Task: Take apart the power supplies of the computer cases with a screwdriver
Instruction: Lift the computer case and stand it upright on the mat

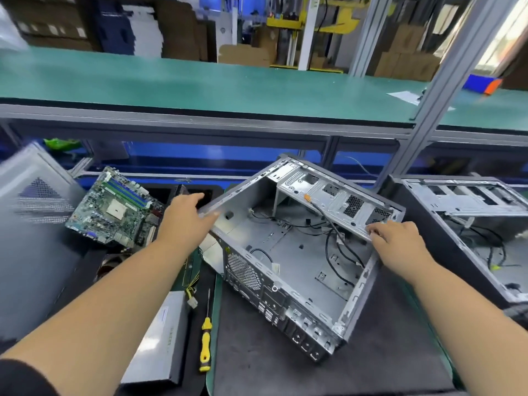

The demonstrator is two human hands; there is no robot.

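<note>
A: Where are the hands?
B: The left hand (pixel 183 221) grips the open computer case (pixel 288 258) by its left edge; the right hand (pixel 400 244) curls over its right rim.
A: Tools?
B: The screwdriver (pixel 206 335) lies on the bench (pixel 285 375), near-left of the case, beside a power supply (pixel 163 338).

The label on the power supply (pixel 165 321) is too blurred to read.

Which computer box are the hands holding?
The middle case, the tilted one. The left hand grips its far-left edge and the right hand grips its right rim. The other case, at the right, is touched by no hand.
</note>
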